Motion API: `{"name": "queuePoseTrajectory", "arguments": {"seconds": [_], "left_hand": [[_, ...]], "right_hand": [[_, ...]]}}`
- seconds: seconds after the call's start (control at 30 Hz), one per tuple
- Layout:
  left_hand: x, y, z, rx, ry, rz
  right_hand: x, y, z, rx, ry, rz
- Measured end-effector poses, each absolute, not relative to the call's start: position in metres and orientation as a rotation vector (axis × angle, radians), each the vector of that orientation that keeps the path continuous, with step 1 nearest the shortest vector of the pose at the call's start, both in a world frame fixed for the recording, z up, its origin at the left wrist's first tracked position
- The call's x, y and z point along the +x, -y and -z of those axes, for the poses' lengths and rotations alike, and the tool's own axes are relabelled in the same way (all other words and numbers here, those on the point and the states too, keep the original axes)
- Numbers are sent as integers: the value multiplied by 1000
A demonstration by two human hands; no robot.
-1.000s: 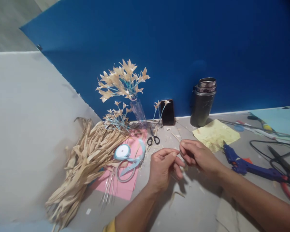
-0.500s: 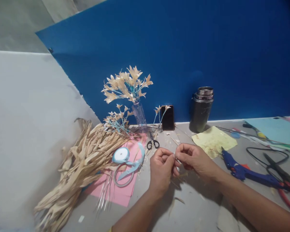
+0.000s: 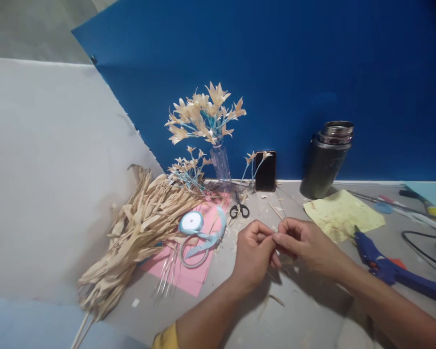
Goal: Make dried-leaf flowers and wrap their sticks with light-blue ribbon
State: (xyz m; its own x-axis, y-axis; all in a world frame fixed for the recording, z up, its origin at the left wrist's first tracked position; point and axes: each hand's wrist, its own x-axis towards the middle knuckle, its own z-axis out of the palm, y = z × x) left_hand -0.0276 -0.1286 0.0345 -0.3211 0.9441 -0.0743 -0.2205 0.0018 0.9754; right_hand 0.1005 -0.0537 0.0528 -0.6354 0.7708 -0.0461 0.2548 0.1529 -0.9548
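My left hand [image 3: 256,249] and my right hand [image 3: 303,242] meet fingertip to fingertip above the table, both closed in a pinch. Whatever lies between the fingers is too small and covered to make out. Just beyond the hands are small black-handled scissors [image 3: 240,211] and a thin pale stick [image 3: 275,211]. Scraps of dried husk [image 3: 276,300] lie on the table below them. To the right of my right hand is a stained yellow paper [image 3: 343,213], with the tip of a blue glue gun [image 3: 381,261] at its near edge.
Left lie dried husks [image 3: 141,218], pink paper [image 3: 189,283], a blue ribbon spool [image 3: 192,222] and thin wires [image 3: 167,271]. Behind stand husk flowers [image 3: 203,114] in a clear bottle [image 3: 221,167], a phone [image 3: 266,172] and a dark flask [image 3: 325,160]. A black cord [image 3: 417,247] curves at right.
The view has shifted, so the table's things sit farther right in the picture. Both hands stay pinched together, with the right fingers now closer over the left fingertips.
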Motion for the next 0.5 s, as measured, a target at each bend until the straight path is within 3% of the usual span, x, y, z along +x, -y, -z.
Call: {"name": "queuePoseTrajectory", "arguments": {"seconds": [0.33, 0.5], "left_hand": [[-31, 119, -18, 345, -831, -1472], [-37, 118, -24, 395, -815, -1615]], "right_hand": [[97, 67, -54, -865, 2092, -1423], [97, 59, -52, -839, 1897, -1526]]}}
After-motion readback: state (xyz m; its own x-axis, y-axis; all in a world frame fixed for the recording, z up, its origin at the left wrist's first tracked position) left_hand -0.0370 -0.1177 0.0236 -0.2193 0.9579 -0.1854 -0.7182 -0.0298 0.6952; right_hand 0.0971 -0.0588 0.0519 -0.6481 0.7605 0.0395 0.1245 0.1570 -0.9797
